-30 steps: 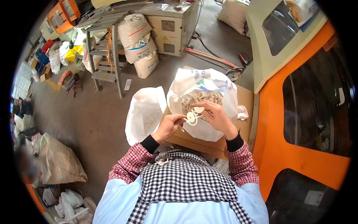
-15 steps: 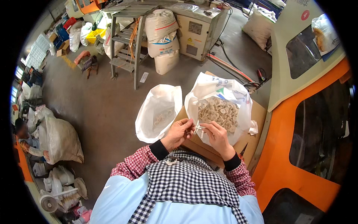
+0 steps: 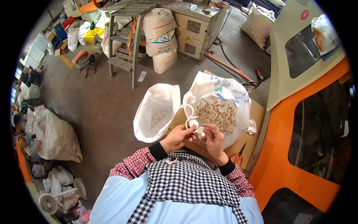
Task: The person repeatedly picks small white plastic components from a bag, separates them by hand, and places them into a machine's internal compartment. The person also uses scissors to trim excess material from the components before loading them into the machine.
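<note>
A white moulded plastic piece [image 3: 193, 123] with a round disc and a curved, hook-like runner is pinched in my left hand [image 3: 176, 139], the thumb over the disc. My right hand [image 3: 215, 141] is closed with its fingertips on a white part at the right end of the same piece; whether that part is still joined is hidden. Just beyond my hands stands an open white sack [image 3: 244, 100] of small off-white discs [image 3: 220, 112] with stems. Left of it, another open white sack [image 3: 140, 121] holds a few thin curved runners [image 3: 160, 118].
Cutting pliers [image 3: 237, 156] with red-orange handles lie on the cardboard [image 3: 256, 128] beside my right wrist. An orange and cream machine [image 3: 278, 175] closes in the right. Ahead are a metal step stand [image 3: 135, 56] and stacked full sacks [image 3: 161, 41]. Far left, a person sits by a large sack [image 3: 57, 136].
The white piece has turned, so its disc and curved runner now show above my left hand. My right hand has shifted slightly and bent its fingers inward. More of the pliers shows.
</note>
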### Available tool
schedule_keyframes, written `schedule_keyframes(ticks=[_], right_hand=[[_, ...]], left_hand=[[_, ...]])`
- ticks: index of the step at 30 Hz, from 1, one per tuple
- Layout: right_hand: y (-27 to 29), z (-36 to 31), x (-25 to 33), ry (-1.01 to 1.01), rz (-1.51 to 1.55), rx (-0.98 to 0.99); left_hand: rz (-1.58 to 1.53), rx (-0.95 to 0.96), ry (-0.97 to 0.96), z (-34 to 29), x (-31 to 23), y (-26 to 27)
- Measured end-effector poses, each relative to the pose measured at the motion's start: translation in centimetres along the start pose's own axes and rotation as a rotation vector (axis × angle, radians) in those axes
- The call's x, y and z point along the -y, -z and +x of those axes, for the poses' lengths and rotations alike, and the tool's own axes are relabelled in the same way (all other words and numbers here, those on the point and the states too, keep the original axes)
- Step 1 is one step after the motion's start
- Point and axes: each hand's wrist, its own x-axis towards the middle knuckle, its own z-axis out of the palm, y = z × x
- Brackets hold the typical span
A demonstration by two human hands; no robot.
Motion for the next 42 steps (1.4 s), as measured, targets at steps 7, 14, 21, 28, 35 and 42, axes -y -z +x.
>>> schedule_keyframes(ticks=[7, 14, 21, 28, 35, 42], right_hand=[[0.5, 0.4, 2.2, 0.313, -0.341, 0.098], [0.1, 1.2, 0.3, 0.56, -0.731, 0.055], [-0.5, 0.8, 0.2, 0.716, -0.773, 0.05], [-0.8, 1.3, -2.1, -0.136, 0.145, 0.182], [0.3, 2.6, -2.5, -0.119, -0.042, 0.09], [5.8, 7.9, -7.5, -0.39, -0.029, -0.14]], left_hand=[[0.023, -0.046, -0.049, 0.1, 0.7, 0.0], [0.01, -0.125, -0.243, 0.3, 1.6, -0.5], [0.049, -0.3, -0.376, -0.3, 1.2, -1.4], [0.71, -0.336, -0.887, -0.6, 1.4, -1.6], [1.223, -0.112, -1.031, 0.4, 0.7, -0.4], [0.682, -0.156, -0.75, 4.0, -0.7, -1.8]])
